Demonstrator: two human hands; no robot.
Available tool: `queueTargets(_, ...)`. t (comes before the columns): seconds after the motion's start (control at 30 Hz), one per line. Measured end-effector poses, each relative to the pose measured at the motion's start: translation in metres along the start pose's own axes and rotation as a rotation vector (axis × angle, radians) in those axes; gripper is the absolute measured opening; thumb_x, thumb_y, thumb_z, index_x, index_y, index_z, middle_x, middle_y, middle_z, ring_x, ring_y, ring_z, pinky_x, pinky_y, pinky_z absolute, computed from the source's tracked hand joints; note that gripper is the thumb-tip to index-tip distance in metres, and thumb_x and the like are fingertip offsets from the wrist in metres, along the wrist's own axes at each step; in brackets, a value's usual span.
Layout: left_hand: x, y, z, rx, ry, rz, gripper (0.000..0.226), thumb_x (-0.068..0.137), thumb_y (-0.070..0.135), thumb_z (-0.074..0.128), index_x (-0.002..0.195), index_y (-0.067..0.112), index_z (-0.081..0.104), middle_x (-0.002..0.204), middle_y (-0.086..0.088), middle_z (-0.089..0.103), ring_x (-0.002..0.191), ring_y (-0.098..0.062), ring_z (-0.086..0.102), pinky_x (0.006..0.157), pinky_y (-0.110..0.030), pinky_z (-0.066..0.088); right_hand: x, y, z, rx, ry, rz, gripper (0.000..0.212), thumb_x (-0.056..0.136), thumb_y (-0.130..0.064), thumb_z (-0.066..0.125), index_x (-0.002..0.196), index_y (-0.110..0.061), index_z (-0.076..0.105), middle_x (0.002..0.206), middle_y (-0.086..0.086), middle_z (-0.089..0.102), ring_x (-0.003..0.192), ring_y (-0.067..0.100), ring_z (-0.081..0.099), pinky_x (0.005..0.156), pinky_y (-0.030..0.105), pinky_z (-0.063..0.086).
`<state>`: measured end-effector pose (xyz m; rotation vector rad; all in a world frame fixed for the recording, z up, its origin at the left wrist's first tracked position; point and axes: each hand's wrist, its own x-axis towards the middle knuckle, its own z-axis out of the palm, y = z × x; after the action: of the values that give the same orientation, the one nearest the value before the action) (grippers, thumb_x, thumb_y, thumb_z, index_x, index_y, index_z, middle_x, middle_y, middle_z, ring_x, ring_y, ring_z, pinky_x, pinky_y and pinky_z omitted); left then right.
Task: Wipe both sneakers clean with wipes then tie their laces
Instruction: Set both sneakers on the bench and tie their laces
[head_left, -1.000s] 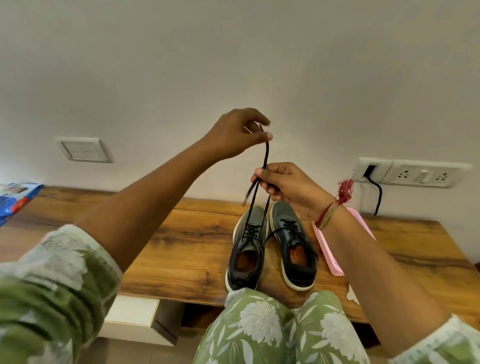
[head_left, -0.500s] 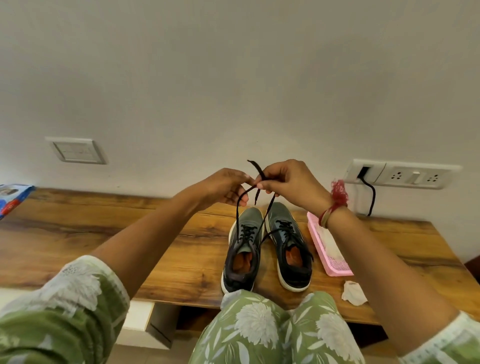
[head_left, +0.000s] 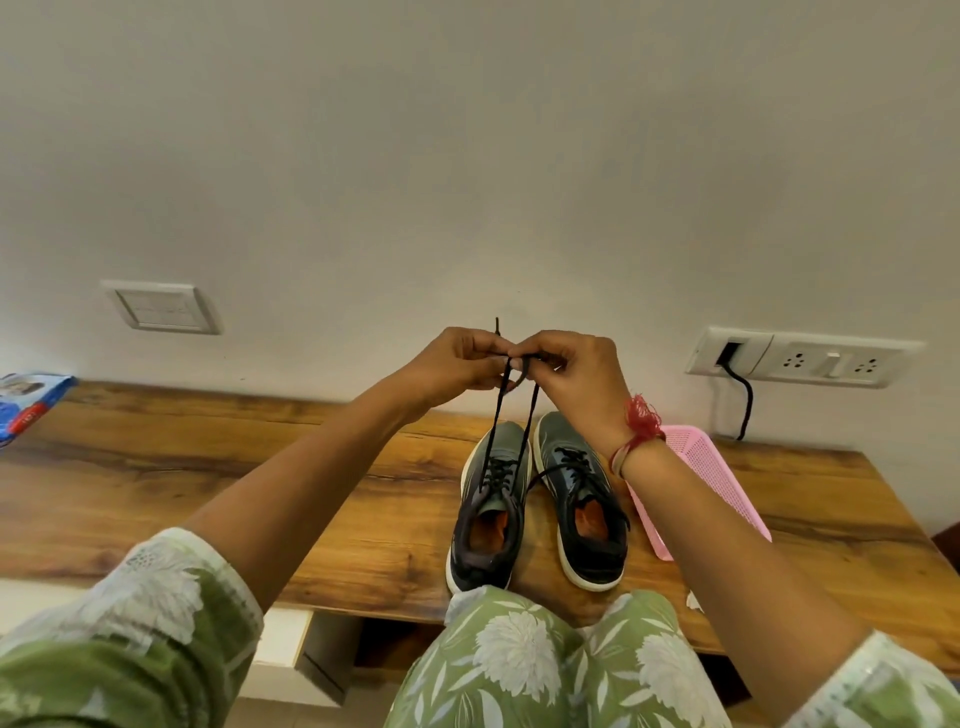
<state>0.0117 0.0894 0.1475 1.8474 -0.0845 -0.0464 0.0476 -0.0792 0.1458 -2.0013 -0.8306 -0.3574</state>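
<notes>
Two dark grey-green sneakers stand side by side on the wooden bench (head_left: 208, 478), toes toward the wall: the left sneaker (head_left: 488, 514) and the right sneaker (head_left: 582, 499). Both black lace ends (head_left: 511, 415) of the left sneaker rise taut from its eyelets to my hands. My left hand (head_left: 457, 364) and my right hand (head_left: 571, 369) meet above the shoes, fingertips together, each pinching a lace end. One lace tip sticks up above the fingers. The right sneaker's laces lie loose across it.
A pink mesh tray (head_left: 701, 478) lies right of the sneakers, partly behind my right forearm. A white wipe scrap (head_left: 693, 600) sits at the bench's front edge. A blue wipes packet (head_left: 26, 405) is at far left. A wall socket (head_left: 800, 356) with a black cable is on the wall.
My left hand came down from high above to meet the right hand. The two lace ends are now brought together at the fingertips. The view tilted slightly.
</notes>
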Motion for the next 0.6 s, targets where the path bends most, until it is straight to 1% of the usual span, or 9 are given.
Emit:
queueTargets(0.07,0.000,0.001,-0.001,-0.004,0.020,0.009,0.020,0.096,0.004,0.054,0.107,0.014,0.067,0.103,-0.009,0.071,0.096,-0.020,0.070,0.092,-0.031,0.054,0.000,-0.002,0.002,0.142,0.023,0.111,0.010,0.080,-0.008,0.073,0.083,-0.017,0.076,0.074,-0.010,0.069,0.069,0.002,0.065,0.063,0.017,0.052)
queueTargets(0.13,-0.003,0.003,0.000,-0.028,-0.017,0.000,0.025,0.095,-0.001,0.051,0.108,0.015,0.066,0.105,-0.010,0.071,0.099,-0.020,0.069,0.091,-0.031,0.054,-0.001,-0.004,0.003,0.259,0.041,0.201,0.010,0.080,-0.009,0.074,0.082,-0.019,0.074,0.073,-0.008,0.069,0.066,0.000,0.064,0.058,0.018,0.051)
queueTargets(0.2,-0.006,0.003,0.001,-0.033,-0.057,0.012,0.028,0.092,-0.006,0.052,0.111,0.012,0.063,0.099,-0.009,0.071,0.092,-0.014,0.071,0.083,-0.026,0.056,-0.001,-0.006,0.001,0.368,0.055,0.285,0.009,0.079,-0.006,0.074,0.081,-0.015,0.072,0.072,-0.002,0.069,0.061,0.004,0.064,0.055,0.018,0.050)
queueTargets(0.23,-0.007,0.003,0.001,-0.027,-0.050,0.020,0.028,0.091,-0.007,0.054,0.112,0.010,0.062,0.095,-0.009,0.071,0.087,-0.012,0.071,0.078,-0.023,0.056,0.000,-0.006,0.000,0.428,0.051,0.328,0.009,0.079,-0.004,0.073,0.081,-0.013,0.071,0.071,0.002,0.069,0.060,0.007,0.064,0.054,0.019,0.051)
queueTargets(0.33,-0.006,0.006,0.000,-0.031,0.045,0.032,0.034,0.090,-0.003,0.059,0.121,0.011,0.056,0.086,-0.008,0.073,0.081,-0.012,0.072,0.073,-0.021,0.056,0.003,-0.010,-0.007,0.594,0.018,0.424,0.010,0.079,0.000,0.072,0.086,-0.008,0.069,0.070,0.005,0.068,0.061,0.012,0.066,0.058,0.022,0.054)
queueTargets(0.4,-0.004,0.008,-0.002,-0.059,0.084,0.034,0.041,0.090,-0.002,0.060,0.127,0.012,0.051,0.082,-0.004,0.074,0.080,-0.014,0.072,0.072,-0.021,0.056,0.008,-0.013,-0.014,0.664,-0.012,0.463,0.014,0.079,0.002,0.070,0.093,-0.001,0.068,0.072,0.008,0.068,0.061,0.012,0.067,0.061,0.021,0.056)
queueTargets(0.47,-0.004,0.010,-0.004,-0.116,0.095,0.033,0.042,0.090,-0.001,0.061,0.128,0.013,0.050,0.080,-0.003,0.075,0.082,-0.016,0.073,0.073,-0.023,0.057,0.013,-0.019,-0.022,0.677,-0.056,0.461,0.020,0.080,0.005,0.068,0.100,0.006,0.065,0.078,0.012,0.068,0.064,0.012,0.068,0.065,0.022,0.058)
queueTargets(0.53,-0.003,0.011,-0.005,-0.183,0.099,0.033,0.038,0.089,0.000,0.062,0.123,0.013,0.053,0.080,-0.003,0.075,0.082,-0.017,0.073,0.074,-0.025,0.057,0.017,-0.024,-0.030,0.675,-0.082,0.434,0.022,0.081,0.006,0.066,0.103,0.007,0.064,0.083,0.014,0.069,0.069,0.014,0.069,0.067,0.022,0.058)
queueTargets(0.6,-0.004,0.013,-0.006,-0.221,0.099,0.041,0.029,0.089,0.001,0.063,0.116,0.013,0.058,0.081,-0.003,0.075,0.083,-0.016,0.073,0.074,-0.024,0.056,0.021,-0.027,-0.035,0.678,-0.078,0.420,0.019,0.083,0.004,0.065,0.102,0.005,0.065,0.084,0.013,0.070,0.072,0.015,0.070,0.068,0.022,0.057)
